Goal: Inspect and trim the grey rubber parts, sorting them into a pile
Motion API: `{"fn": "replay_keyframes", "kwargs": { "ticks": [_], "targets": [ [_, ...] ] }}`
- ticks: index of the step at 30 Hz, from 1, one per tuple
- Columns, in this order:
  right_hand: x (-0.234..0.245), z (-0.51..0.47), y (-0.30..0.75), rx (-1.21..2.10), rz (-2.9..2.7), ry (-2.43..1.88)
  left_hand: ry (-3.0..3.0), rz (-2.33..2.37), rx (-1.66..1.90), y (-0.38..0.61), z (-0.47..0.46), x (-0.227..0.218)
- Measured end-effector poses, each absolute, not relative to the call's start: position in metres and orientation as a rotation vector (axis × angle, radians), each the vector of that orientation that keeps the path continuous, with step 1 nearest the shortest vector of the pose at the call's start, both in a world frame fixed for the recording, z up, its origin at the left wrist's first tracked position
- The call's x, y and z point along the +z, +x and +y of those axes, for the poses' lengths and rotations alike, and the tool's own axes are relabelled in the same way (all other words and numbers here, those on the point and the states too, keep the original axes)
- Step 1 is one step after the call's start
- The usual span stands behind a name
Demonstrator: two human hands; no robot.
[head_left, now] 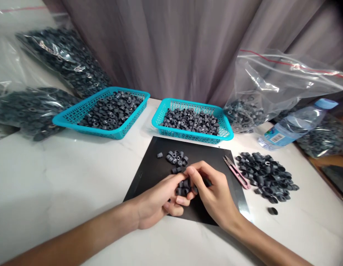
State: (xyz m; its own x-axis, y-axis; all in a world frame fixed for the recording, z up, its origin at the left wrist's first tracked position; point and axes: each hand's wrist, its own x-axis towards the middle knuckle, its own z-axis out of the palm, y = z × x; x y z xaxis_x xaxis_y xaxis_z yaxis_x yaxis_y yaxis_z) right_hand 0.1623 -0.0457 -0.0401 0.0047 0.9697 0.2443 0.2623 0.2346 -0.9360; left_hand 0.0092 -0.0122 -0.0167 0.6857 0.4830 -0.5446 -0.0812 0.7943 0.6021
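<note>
In the head view, both hands are seen meeting over the near part of a black mat (149, 177) that lies on a white table (63, 177). The left hand (157, 201) is curled, and several small dark rubber rings (184, 188) are gripped between its fingers and thumb. The right hand (212, 192) is closed against the same cluster, its fingertips (191, 171) pinched on the rings from the right; the two hands are touching.

Just beyond the hands, a small group of loose rings (177, 157) is seen on the mat, with a single ring (159, 155) lying apart to its left. A pair of pink-handled snips (236, 171) is laid at the mat's right edge. Further right, on the bare table, a larger heap of rings (267, 177) is piled, with one stray ring (272, 211) nearer.

At the far edge of the mat, a teal basket (192, 120) filled with rings is placed, and a second teal basket (103, 111), also filled, stands to its left. Clear bags of rings (57, 55) are stacked at the far left. At the far right, a partly filled clear bag (260, 92) is seen, with a plastic water bottle (295, 125) lying on its side just beside it. A grey curtain (174, 44) hangs behind everything.
</note>
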Motion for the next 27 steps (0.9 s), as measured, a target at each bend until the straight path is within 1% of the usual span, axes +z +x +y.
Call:
{"fn": "replay_keyframes", "kwargs": {
  "ticks": [3, 8, 14, 27],
  "targets": [
    [-0.042, -0.046, 0.163, 0.944, -1.446, -1.206, 0.559, 0.762, 0.381, 0.007, -0.01, -0.017],
    [-0.043, -0.043, 0.164, 0.923, -1.406, -1.235, 0.582, 0.765, 0.383, 0.005, -0.006, -0.013],
    [-0.045, -0.042, 0.163, 1.077, -1.329, -1.185, 0.643, 0.774, 0.342, 0.007, -0.008, -0.011],
    [-0.044, -0.043, 0.174, 1.066, -1.414, -1.024, 0.812, 0.804, 0.441, -0.006, 0.001, -0.008]
  ]
}}
